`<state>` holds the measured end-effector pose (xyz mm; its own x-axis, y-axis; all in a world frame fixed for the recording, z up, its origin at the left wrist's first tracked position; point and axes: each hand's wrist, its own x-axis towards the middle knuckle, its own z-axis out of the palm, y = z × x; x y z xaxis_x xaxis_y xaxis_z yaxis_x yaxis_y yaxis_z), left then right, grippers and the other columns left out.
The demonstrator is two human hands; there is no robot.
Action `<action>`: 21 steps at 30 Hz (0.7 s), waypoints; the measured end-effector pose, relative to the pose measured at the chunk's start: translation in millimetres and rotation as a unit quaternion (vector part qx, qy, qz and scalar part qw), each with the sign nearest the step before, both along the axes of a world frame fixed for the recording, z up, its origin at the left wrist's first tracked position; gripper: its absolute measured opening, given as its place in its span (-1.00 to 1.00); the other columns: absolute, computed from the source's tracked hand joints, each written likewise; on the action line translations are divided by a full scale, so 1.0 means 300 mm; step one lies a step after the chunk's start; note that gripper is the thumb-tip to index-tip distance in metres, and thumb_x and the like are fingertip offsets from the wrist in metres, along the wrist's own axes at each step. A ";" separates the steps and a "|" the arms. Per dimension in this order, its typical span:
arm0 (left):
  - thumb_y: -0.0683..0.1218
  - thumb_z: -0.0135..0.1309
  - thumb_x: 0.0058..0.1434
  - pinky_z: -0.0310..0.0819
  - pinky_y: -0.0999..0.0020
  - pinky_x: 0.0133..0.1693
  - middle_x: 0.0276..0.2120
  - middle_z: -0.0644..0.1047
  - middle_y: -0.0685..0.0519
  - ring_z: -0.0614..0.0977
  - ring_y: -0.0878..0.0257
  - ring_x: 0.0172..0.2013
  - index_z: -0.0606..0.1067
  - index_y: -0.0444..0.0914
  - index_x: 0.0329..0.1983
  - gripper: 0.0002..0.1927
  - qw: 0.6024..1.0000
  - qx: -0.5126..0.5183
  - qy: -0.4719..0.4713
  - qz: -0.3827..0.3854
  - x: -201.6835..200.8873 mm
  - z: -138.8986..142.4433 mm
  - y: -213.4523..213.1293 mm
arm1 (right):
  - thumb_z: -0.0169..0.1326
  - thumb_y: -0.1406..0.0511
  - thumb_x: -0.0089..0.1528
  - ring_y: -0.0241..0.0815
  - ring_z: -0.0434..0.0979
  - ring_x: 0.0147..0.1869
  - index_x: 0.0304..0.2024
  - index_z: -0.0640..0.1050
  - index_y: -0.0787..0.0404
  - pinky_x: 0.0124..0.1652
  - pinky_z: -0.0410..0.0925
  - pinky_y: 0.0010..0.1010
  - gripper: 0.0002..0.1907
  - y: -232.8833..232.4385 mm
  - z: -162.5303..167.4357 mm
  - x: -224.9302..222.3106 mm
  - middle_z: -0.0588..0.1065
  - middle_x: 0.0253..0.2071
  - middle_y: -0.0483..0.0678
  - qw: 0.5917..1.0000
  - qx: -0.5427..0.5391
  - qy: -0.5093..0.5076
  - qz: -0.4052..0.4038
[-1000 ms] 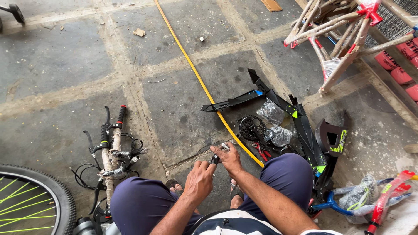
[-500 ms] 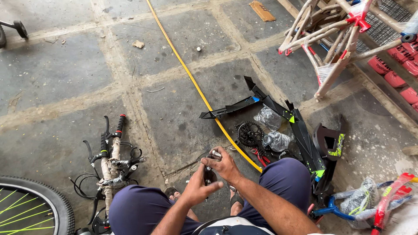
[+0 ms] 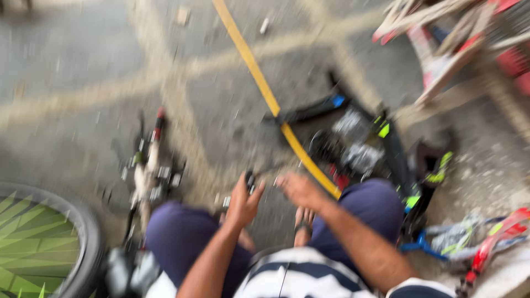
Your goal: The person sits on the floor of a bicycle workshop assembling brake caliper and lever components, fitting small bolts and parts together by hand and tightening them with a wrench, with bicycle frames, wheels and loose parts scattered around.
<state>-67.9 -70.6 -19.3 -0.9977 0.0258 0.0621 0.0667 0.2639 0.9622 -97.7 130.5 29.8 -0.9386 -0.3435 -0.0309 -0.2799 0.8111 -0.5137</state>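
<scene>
Grey concrete floor [image 3: 83, 72] with pale joints fills the view, and the whole picture is blurred by motion, so small details are hard to read. A yellow strap [image 3: 264, 91] runs across the floor from 12 o'clock down toward the centre and ends near the person's right knee.

The person sits low, with both knees in dark blue shorts at 6 o'clock. The left hand [image 3: 243, 203] is just below the centre; its fingers are curled closed around a small dark part [image 3: 250, 180] that sticks out above the thumb. I cannot tell what kind of part it is. The right hand [image 3: 301, 190] is just beside it at 3 o'clock from the left hand; its fingers are bent loosely, and the blur hides if they touch the dark part or hold anything.

At 9 o'clock from the hands a bicycle handlebar with stem [image 3: 148, 165] lies on the floor. A bicycle wheel with green pattern [image 3: 38, 248] shows at 8 o'clock in the corner. At 2 o'clock from the hands lies a pile of black parts and clear plastic bags [image 3: 359, 143]. A wooden frame with red pieces [image 3: 447, 49] stands at 1 o'clock. Red and blue parts [image 3: 475, 243] lie at 4 o'clock.
</scene>
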 end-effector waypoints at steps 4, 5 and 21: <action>0.07 0.16 0.27 0.46 0.06 -0.11 -0.19 0.58 -0.21 0.60 -0.16 -0.18 0.40 -0.30 0.14 -0.51 0.997 -0.042 -0.057 -0.001 0.018 -0.021 0.007 | 0.00 0.25 0.42 -0.16 0.55 -0.09 -0.12 0.58 0.25 -0.06 0.40 -0.25 -0.79 0.022 -0.044 0.038 0.57 -0.18 -0.01 0.977 -0.206 0.001 0.062; 0.05 0.16 0.27 0.46 0.05 -0.12 -0.18 0.58 -0.22 0.60 -0.18 -0.17 0.41 -0.28 0.11 -0.56 0.998 -0.042 -0.056 -0.002 0.017 -0.026 0.011 | 0.07 0.22 0.39 -0.33 0.52 -0.25 -0.16 0.62 0.25 -0.28 0.36 -0.42 -0.77 0.032 -0.037 0.054 0.57 -0.33 -0.07 0.914 -0.304 -0.246 -0.111; 0.03 0.16 0.28 0.47 0.17 -0.19 -0.31 0.56 -0.12 0.56 0.01 -0.31 0.46 -0.24 0.09 -0.61 0.998 0.024 -0.051 -0.025 0.039 -0.003 0.022 | 0.08 0.14 0.41 -0.34 0.46 -0.41 -0.21 0.51 0.22 -0.42 0.32 -0.51 -0.72 0.063 0.194 -0.048 0.52 -0.38 -0.10 0.793 -0.543 -0.186 -0.203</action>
